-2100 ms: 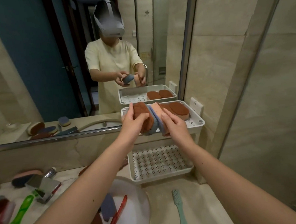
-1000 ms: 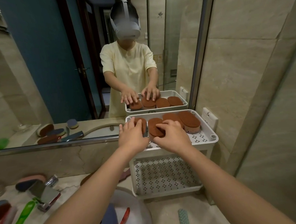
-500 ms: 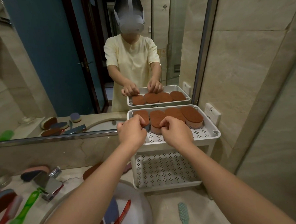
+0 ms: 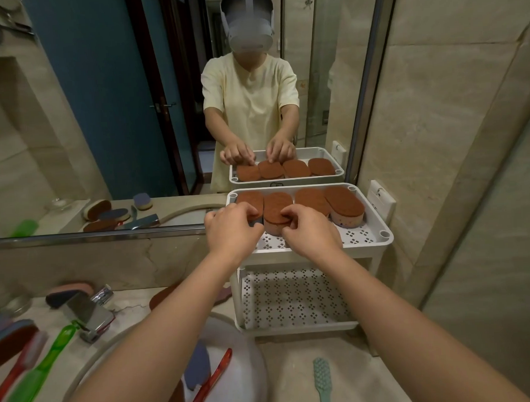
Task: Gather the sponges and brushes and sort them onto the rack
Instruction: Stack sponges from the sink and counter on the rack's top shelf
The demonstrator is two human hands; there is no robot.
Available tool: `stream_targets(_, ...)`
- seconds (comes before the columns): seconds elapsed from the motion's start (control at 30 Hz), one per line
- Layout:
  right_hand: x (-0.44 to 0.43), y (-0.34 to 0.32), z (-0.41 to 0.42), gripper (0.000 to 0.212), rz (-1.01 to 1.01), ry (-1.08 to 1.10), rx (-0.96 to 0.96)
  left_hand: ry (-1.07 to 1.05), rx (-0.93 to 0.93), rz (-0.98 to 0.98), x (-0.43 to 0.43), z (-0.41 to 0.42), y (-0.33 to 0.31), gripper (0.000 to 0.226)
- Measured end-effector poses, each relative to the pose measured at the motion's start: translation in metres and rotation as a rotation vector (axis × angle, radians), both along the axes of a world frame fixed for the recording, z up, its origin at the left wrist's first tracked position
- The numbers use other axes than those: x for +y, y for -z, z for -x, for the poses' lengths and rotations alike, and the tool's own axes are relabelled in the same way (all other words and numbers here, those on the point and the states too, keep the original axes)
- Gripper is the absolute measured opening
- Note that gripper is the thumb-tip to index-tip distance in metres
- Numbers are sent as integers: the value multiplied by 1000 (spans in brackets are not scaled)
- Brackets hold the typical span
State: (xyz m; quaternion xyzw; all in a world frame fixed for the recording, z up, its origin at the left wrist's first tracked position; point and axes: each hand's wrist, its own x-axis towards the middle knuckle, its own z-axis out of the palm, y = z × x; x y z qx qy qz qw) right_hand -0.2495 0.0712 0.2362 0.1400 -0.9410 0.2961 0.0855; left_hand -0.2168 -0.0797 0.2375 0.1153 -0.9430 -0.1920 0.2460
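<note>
- While both arms reach toward 12 o'clock, left hand (image 4: 233,230) curls its fingers round the near end of the end sponge (image 4: 251,200) on the top tier of the rack (image 4: 385,235).
- At its 3 o'clock, right hand (image 4: 310,233) pinches the second sponge (image 4: 276,207), which touches the first.
- At 6 o'clock of the rack lies the mint brush (image 4: 322,382).

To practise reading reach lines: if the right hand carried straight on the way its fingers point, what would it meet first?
The second sponge from the left on the rack's top tier: the right hand's curled fingertips seem to touch its brown top. Behind it stands the mirror, though depth is unclear.
</note>
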Motion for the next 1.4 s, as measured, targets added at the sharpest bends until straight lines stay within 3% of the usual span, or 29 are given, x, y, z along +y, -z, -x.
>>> stream_targets(0.27,-2,4,1,50,-50,62,27,25,-20,-55,2,-3,-2,28)
stream_targets(0.43,0,1,-3,28,23,-22,86,-5,-6,-74,3,-5,-3,25)
stream_targets(0.6,0,2,-6,20,32,-17,116,-3,18,-90,4,-10,-4,24)
stream_targets(0.7,0,0,-14,16,140,-78,234,14,66,-188,4,-18,-2,25)
stream_targets(0.83,-2,4,-28,16,346,-172,406,59,276,-271,-1,-41,8,25)
stream_targets(0.97,-28,15,-55,18,486,-285,453,34,380,-337,-16,-68,19,28)
stream_targets(1.17,-81,45,-94,18,519,-466,341,2,336,-399,-62,-107,53,33)
stream_targets(1.4,-127,101,-109,14,369,-369,-4,-54,138,-441,-128,-134,106,37)
